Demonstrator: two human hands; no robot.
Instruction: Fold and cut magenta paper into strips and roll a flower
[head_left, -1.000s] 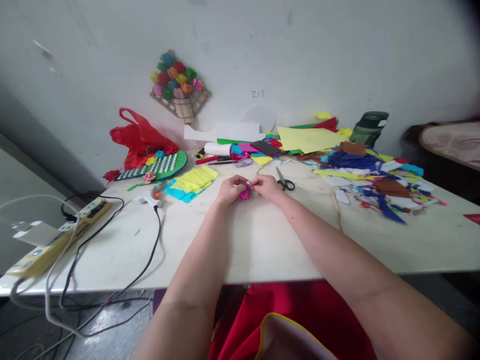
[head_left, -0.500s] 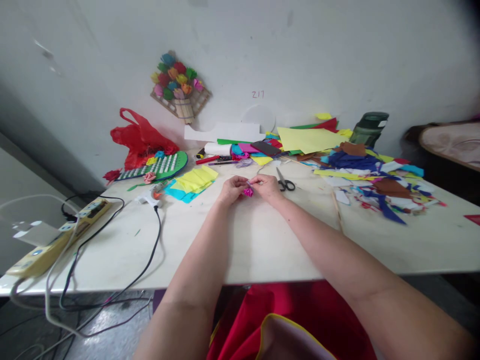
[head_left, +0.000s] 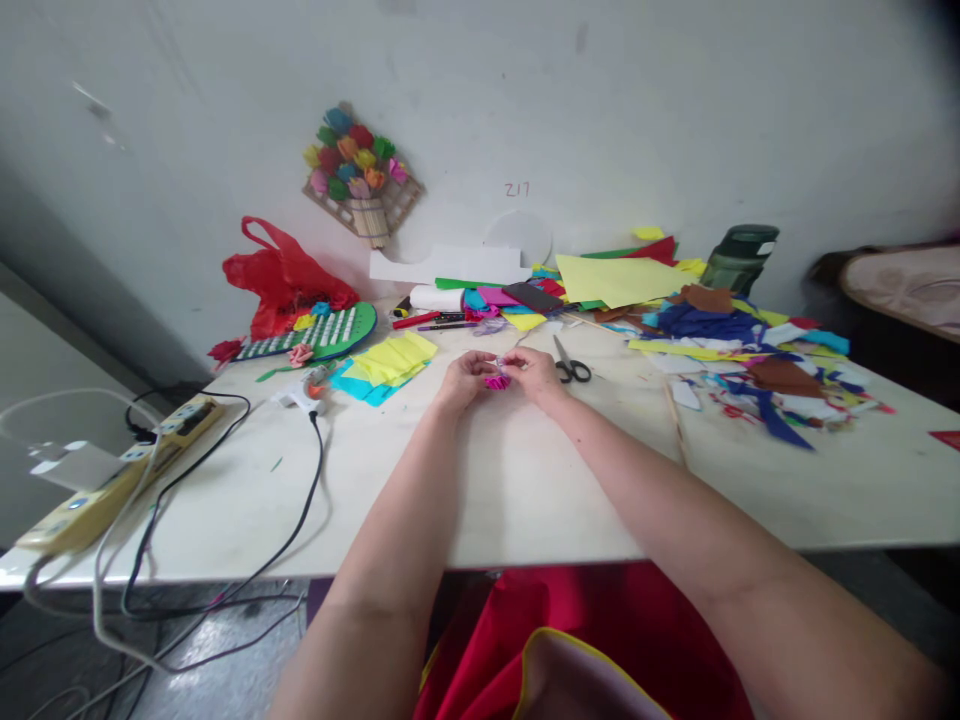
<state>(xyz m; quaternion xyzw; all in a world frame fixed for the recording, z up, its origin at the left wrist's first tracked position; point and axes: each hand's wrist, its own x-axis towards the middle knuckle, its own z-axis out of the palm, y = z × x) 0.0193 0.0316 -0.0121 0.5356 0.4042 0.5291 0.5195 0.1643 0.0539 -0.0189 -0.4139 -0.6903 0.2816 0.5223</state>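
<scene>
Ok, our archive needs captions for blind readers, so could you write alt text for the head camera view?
Two bare hands, left hand and right hand, pinch a small pink paper piece between them over a pale table. Black scissors lie just beyond the right hand, yellow paper sheets beyond the left, and coloured paper scraps litter the table's right side.

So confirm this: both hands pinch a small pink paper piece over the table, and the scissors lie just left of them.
Wrong side. In the head view the scissors lie just right of the hands, beside the right hand. The left hand and the right do pinch the pink paper piece.
</scene>
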